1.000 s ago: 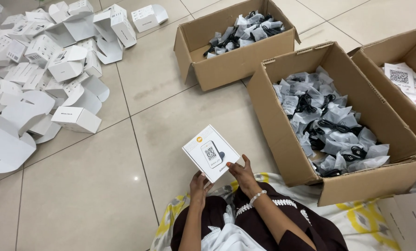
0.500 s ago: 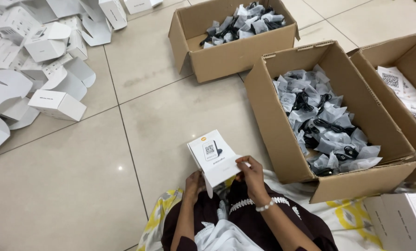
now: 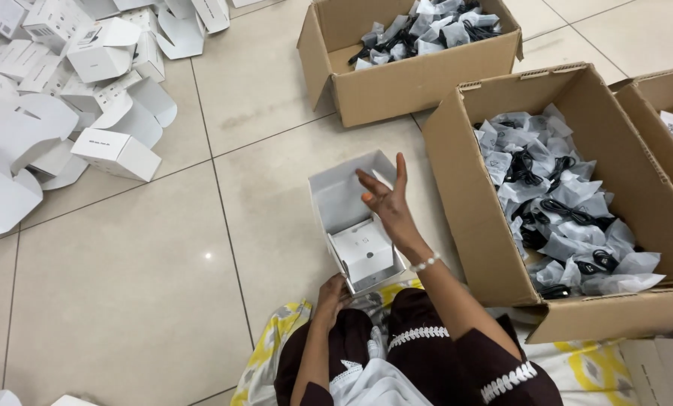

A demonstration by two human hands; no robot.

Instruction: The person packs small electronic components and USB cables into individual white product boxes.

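Note:
A small white box (image 3: 355, 218) lies on the floor tiles in front of my knees with its lid flipped back. A white square device (image 3: 365, 250) sits inside it. My left hand (image 3: 332, 295) grips the box at its near edge. My right hand (image 3: 385, 199) hovers just above the box, fingers spread, holding nothing. A beaded bracelet circles that wrist.
A big cardboard carton (image 3: 502, 225) of bagged black cables stands to the right, and a second one (image 3: 397, 79) behind. A third carton (image 3: 671, 90) shows at the far right edge. Several white boxes (image 3: 73, 98) are heaped at the upper left.
The white box was held shut in both hands above the floor. Now it rests on the floor with its lid open, and my right hand has let go and lifted.

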